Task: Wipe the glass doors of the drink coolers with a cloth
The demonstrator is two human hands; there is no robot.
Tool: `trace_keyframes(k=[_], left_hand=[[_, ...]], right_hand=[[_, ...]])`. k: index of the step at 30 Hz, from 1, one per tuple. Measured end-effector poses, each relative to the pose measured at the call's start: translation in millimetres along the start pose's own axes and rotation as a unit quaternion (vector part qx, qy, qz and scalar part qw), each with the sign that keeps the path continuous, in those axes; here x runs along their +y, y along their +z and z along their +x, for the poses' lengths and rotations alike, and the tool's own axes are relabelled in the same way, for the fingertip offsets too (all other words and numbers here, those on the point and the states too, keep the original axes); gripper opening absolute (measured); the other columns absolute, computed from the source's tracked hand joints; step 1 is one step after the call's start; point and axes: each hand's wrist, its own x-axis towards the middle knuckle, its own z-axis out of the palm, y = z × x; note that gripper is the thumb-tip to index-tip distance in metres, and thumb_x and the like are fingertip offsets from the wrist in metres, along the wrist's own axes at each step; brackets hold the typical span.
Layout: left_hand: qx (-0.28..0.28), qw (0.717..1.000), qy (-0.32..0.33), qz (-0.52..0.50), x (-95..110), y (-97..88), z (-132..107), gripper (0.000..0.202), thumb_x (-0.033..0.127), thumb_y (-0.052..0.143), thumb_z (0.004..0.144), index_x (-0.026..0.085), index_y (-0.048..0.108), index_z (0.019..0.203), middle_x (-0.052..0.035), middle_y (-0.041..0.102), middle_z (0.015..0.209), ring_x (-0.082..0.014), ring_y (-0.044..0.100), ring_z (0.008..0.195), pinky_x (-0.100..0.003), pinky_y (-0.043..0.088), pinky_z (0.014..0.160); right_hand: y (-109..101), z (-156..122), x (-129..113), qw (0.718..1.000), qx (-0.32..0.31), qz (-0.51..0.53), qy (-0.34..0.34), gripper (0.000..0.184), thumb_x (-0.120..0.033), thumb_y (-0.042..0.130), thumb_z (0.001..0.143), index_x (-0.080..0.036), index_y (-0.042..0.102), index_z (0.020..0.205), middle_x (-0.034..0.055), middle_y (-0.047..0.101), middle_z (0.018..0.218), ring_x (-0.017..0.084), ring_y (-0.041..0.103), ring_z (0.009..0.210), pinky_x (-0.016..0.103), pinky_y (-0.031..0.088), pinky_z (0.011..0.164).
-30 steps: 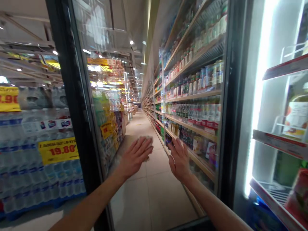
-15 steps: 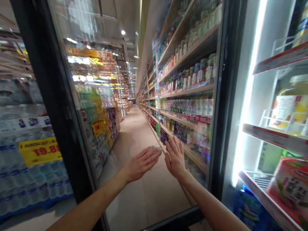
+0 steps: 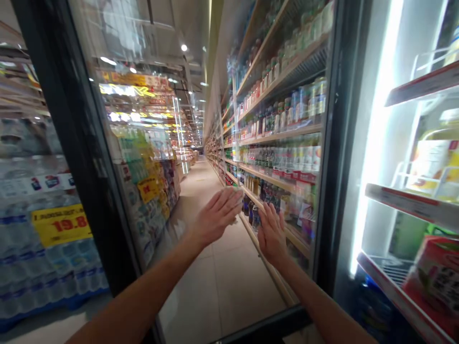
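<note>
A glass door (image 3: pixel 193 296) with a black frame stands open in front of me, with store shelves and an aisle showing through its pane. My left hand (image 3: pixel 219 215) is held flat at the middle of the glass, fingers together over a pale cloth (image 3: pixel 239 192). Only the cloth's edges peek out past the fingertips; the rest is hidden under the palm. To the right of it, my right hand (image 3: pixel 273 239) rests against the pane with fingers stretched out and nothing in it.
At right is a lit cooler with wire shelves; price rails (image 3: pixel 412 203) edge them, and a red pack (image 3: pixel 435 282) and a juice bottle (image 3: pixel 433 157) sit inside. Stacked water bottles (image 3: pixel 50 265) with a yellow price sign (image 3: pixel 62 224) are at left.
My left hand has slid upward on the glass with the cloth. My right hand has shifted a little to the right. The view has barely moved.
</note>
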Motion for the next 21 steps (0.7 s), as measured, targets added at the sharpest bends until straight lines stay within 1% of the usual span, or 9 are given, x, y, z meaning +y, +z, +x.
trace_keyframes(k=[1, 5, 6, 9, 10, 15, 16, 19, 21], left_hand=[[0.002, 1.000, 0.006, -0.001, 1, 0.4, 0, 0.037, 0.022, 0.046, 0.088, 0.018, 0.050, 0.125, -0.0038, 0.035, 0.146, -0.0229, 0.022, 0.138, -0.039, 0.024, 0.113], [-0.024, 0.992, 0.118, -0.026, 7, 1.8, -1, 0.034, 0.027, 0.043, 0.090, 0.019, 0.052, 0.122, -0.0017, 0.035, 0.146, -0.0191, 0.029, 0.136, -0.035, 0.024, 0.113], [-0.025, 0.993, 0.110, -0.023, 7, 2.1, 1, 0.035, 0.027, 0.044, 0.090, 0.020, 0.052, 0.122, -0.0014, 0.035, 0.146, -0.0187, 0.029, 0.136, -0.035, 0.024, 0.113], [-0.004, 1.000, 0.011, 0.004, 4, 2.8, 6, 0.037, 0.022, 0.046, 0.088, 0.019, 0.050, 0.125, -0.0025, 0.033, 0.147, -0.0211, 0.024, 0.138, -0.037, 0.024, 0.113], [0.000, 1.000, 0.002, 0.005, 4, 3.2, 7, 0.037, 0.022, 0.046, 0.088, 0.018, 0.050, 0.125, -0.0034, 0.032, 0.147, -0.0221, 0.023, 0.138, -0.039, 0.024, 0.113], [-0.011, 0.993, 0.114, -0.035, 3, 3.8, -4, 0.035, 0.027, 0.046, 0.089, 0.018, 0.052, 0.122, -0.0022, 0.029, 0.148, -0.0205, 0.024, 0.138, -0.037, 0.023, 0.114], [-0.012, 0.994, 0.103, -0.034, 2, 3.0, -7, 0.036, 0.027, 0.047, 0.089, 0.019, 0.051, 0.123, -0.0015, 0.030, 0.148, -0.0203, 0.023, 0.138, -0.037, 0.022, 0.114], [0.000, 1.000, 0.013, -0.009, -5, -1.1, -12, 0.037, 0.021, 0.047, 0.088, 0.020, 0.050, 0.125, -0.0017, 0.034, 0.146, -0.0209, 0.018, 0.139, -0.039, 0.021, 0.114], [-0.001, 1.000, 0.010, -0.008, -8, -4.2, -16, 0.037, 0.020, 0.047, 0.088, 0.019, 0.051, 0.124, -0.0025, 0.034, 0.146, -0.0215, 0.018, 0.139, -0.040, 0.020, 0.115]], right_hand=[[0, 0, -1, 1.000, 0.002, -0.001, 0.003, 0.062, -0.011, 0.038, 0.086, -0.017, 0.020, 0.145, 0.0131, 0.034, 0.146, 0.025, 0.021, 0.140, 0.051, 0.021, 0.111], [1, -1, -2, 1.000, 0.000, -0.001, 0.006, 0.061, -0.011, 0.038, 0.086, -0.018, 0.021, 0.145, 0.0125, 0.035, 0.146, 0.025, 0.021, 0.140, 0.051, 0.021, 0.111], [1, -1, -1, 1.000, -0.001, -0.001, 0.003, 0.061, -0.011, 0.038, 0.086, -0.017, 0.021, 0.145, 0.0125, 0.035, 0.146, 0.025, 0.021, 0.140, 0.051, 0.021, 0.111], [1, -2, 1, 1.000, 0.004, -0.002, 0.002, 0.062, -0.010, 0.039, 0.085, -0.017, 0.022, 0.144, 0.0129, 0.035, 0.146, 0.025, 0.021, 0.140, 0.051, 0.022, 0.111], [1, -3, 2, 1.000, 0.006, -0.002, 0.003, 0.062, -0.010, 0.039, 0.085, -0.018, 0.022, 0.144, 0.0129, 0.035, 0.146, 0.025, 0.021, 0.140, 0.051, 0.022, 0.111], [-2, -2, 1, 1.000, -0.004, 0.001, 0.006, 0.060, -0.011, 0.038, 0.086, -0.018, 0.024, 0.144, 0.0126, 0.036, 0.145, 0.025, 0.023, 0.139, 0.051, 0.023, 0.110], [-3, -1, 0, 1.000, -0.005, 0.003, 0.006, 0.060, -0.011, 0.038, 0.085, -0.018, 0.025, 0.143, 0.0125, 0.037, 0.145, 0.025, 0.024, 0.139, 0.051, 0.023, 0.110], [-4, 2, -3, 1.000, 0.002, 0.010, 0.004, 0.059, -0.011, 0.038, 0.085, -0.018, 0.027, 0.143, 0.0117, 0.038, 0.144, 0.024, 0.024, 0.139, 0.051, 0.024, 0.110], [-4, 5, -7, 1.000, 0.003, 0.013, 0.000, 0.059, -0.011, 0.038, 0.085, -0.018, 0.027, 0.142, 0.0115, 0.037, 0.145, 0.024, 0.023, 0.139, 0.050, 0.023, 0.111]])
